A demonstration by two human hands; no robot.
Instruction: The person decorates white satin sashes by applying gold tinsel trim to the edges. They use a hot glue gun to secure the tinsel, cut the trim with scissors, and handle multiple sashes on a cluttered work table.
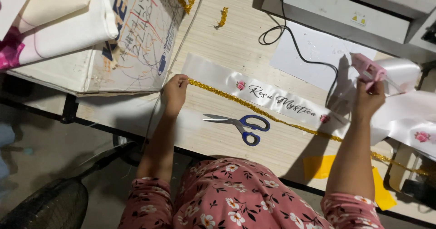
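A white satin sash with black script and small pink roses lies across the wooden table. A gold glitter trim runs along its near edge. My left hand pinches the left end of the trim at the sash's corner. My right hand is raised at the right and grips a pink glue gun, held above the sash's right part. The gun's black cord runs back across the table. Blue-handled scissors lie shut on the table between my arms.
A scribbled cardboard box with cream fabric on it stands at the left. A grey machine sits at the back right, with a white sheet before it. A scrap of gold trim and yellow paper lie about.
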